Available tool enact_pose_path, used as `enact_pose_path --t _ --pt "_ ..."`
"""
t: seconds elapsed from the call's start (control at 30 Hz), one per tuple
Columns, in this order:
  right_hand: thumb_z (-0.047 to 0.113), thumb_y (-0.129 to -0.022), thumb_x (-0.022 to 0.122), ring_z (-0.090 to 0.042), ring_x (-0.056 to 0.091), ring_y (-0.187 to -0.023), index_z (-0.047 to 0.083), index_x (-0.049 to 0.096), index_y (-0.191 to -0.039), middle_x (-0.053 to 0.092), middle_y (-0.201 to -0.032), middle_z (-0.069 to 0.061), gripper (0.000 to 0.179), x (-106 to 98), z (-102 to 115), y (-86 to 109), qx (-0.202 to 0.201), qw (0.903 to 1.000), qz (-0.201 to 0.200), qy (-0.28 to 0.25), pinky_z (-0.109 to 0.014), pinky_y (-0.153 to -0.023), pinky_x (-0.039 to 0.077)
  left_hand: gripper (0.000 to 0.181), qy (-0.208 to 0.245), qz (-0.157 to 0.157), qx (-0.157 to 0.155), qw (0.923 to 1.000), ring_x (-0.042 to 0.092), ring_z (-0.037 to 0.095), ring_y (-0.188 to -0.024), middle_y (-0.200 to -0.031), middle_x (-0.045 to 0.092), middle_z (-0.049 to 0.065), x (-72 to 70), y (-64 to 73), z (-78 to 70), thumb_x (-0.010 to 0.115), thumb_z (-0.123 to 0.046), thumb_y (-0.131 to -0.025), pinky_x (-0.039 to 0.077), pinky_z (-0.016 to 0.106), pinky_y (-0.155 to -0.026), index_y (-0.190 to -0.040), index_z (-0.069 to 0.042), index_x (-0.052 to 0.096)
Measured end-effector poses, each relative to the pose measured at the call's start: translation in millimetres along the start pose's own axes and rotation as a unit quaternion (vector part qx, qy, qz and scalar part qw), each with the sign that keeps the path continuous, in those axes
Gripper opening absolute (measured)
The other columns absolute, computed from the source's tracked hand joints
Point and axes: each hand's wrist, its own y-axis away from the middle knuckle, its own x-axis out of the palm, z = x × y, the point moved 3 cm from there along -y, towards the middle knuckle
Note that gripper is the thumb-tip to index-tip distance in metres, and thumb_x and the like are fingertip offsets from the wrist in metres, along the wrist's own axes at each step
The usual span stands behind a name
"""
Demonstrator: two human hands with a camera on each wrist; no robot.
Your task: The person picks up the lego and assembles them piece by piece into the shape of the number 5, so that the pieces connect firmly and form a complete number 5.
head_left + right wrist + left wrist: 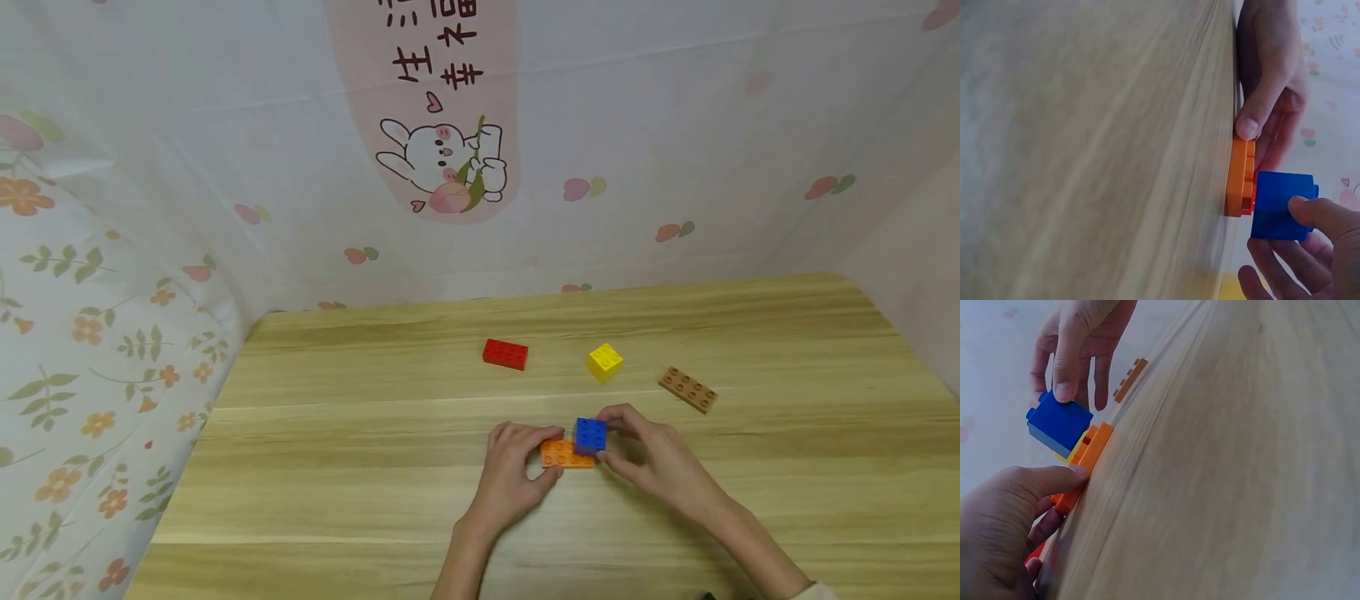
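A flat orange building brick (557, 454) with studs up lies on the wooden table. My left hand (513, 467) pinches its left end between thumb and fingers. My right hand (660, 462) grips a square blue brick (591, 437) by its sides, thumb on the near face. In the head view the blue brick overlaps the right end of the orange one. The right wrist view shows the blue brick (1282, 206) just above the studs of the orange brick (1241, 178), slightly tilted in the left wrist view.
Beyond the hands stand a red brick (506, 354) and a yellow brick (604, 362). A flat brown brick (687, 389) lies to the right of them. A printed cloth (300, 167) hangs behind the table's far edge (420, 305).
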Motion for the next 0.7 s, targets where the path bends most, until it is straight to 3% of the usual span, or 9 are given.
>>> enact_pose_path --t 0.43,0.7 --pt "-0.005 -0.074 0.074 -0.019 0.063 -0.093 0.009 0.055 -0.111 0.065 -0.104 -0.004 0.044 2.8 1.1 1.2 -0.034 0.9994 0.004 -0.001 -0.035 -0.075 0.053 0.045 -0.004 0.004 -0.007 1.0000 0.048 0.009 -0.101 -0.113 0.062 -0.010 1.5 0.1 0.3 0.076 -0.020 -0.076 0.026 0.043 -0.101 -0.119 -0.019 0.063" --pt "-0.004 -0.075 0.073 -0.021 0.064 -0.092 0.008 0.056 -0.112 0.065 -0.104 -0.004 0.043 3.4 0.7 1.1 -0.032 0.9994 0.010 -0.001 -0.035 -0.075 0.053 0.049 0.005 -0.010 0.015 0.9998 0.048 0.010 -0.103 -0.116 0.061 -0.009 2.9 -1.0 -2.9 0.076 -0.021 -0.075 0.025 0.046 -0.100 -0.121 -0.020 0.061"
